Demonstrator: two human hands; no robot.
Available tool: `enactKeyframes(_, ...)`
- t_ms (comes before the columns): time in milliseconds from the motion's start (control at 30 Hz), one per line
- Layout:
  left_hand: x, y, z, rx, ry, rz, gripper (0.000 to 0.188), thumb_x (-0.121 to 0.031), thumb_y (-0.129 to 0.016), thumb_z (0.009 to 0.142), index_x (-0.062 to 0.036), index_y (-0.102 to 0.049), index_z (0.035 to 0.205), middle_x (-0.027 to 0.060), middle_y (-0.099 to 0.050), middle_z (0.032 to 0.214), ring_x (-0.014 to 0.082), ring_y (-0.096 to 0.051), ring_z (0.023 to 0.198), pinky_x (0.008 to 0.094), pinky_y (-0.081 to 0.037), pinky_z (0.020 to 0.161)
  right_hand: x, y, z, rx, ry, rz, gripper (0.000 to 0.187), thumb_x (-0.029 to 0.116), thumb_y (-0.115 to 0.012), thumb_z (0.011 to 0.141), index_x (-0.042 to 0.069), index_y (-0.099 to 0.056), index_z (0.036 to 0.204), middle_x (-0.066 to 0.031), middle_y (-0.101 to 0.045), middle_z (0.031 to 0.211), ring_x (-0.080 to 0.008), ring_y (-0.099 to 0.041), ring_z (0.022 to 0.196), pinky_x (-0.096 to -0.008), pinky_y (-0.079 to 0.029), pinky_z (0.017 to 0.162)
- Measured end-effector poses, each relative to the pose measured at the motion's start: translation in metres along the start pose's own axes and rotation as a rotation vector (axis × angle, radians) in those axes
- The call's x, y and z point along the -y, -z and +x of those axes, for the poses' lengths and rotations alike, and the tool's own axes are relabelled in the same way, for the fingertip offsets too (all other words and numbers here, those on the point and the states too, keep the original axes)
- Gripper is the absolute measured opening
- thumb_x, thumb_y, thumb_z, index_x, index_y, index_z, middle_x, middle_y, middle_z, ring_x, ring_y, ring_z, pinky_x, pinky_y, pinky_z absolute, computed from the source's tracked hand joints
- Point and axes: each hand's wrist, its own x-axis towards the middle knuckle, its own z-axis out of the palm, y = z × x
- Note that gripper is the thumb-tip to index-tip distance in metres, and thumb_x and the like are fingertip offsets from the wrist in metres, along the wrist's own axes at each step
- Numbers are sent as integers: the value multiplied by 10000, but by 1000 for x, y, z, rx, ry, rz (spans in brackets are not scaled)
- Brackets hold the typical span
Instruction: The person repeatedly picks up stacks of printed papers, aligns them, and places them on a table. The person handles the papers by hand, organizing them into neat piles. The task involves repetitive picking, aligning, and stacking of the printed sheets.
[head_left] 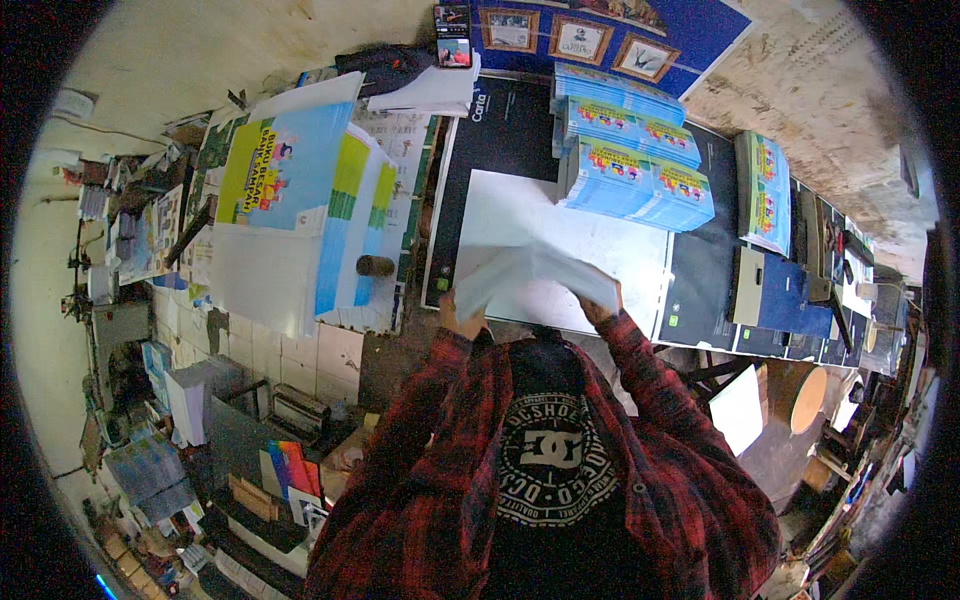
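Between my two hands, a pale sheaf of paper (530,262) bows upward in the middle, slightly blurred. My left hand (462,318) grips its left end, with the fingers partly hidden by the paper. At the right end, my right hand (602,308) is closed on the same sheaf. Whether it is one sheet or several cannot be made out. Beneath it a large white sheet (640,245) lies on the dark tabletop (508,130). Stacks of blue, yellow and green printed booklets (640,180) stand just beyond, to the right.
Large printed cover sheets (270,175) lie on the left, beside a small brown cylinder (375,266). Another booklet stack (765,190) stands farther right, near a blue board (790,295). A phone (453,38) is propped at the back. A round stool (808,399) sits lower right.
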Motion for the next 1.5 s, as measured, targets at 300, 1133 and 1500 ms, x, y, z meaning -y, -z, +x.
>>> enactKeyframes(300,-41,13,18,-1,14,-892,711,-54,-739,747,-15,-365,1350,140,-536,1238,213,-560,1090,327,-479,923,35,33,23,-15,-207,427,639,222,-799,696,-1,-502,1215,-127,-601,1134,-214,-577,1038,-326,-444,918)
enactKeyframes(1133,-18,-13,33,-172,149,-92,615,-182,-817,663,-21,-515,1174,129,-633,1015,243,-618,959,356,-496,849,141,56,125,386,364,-577,335,418,-705,698,115,-649,830,-38,-614,778,-250,-583,816,-400,-502,689)
enactKeyframes(1500,-89,38,68,132,-562,531,226,-182,-671,654,-92,-601,850,73,-573,881,257,-609,832,382,-489,705,4,105,-6,109,-239,75,392,195,-766,694,18,-651,1023,-156,-669,982,-281,-647,912,-346,-493,810)
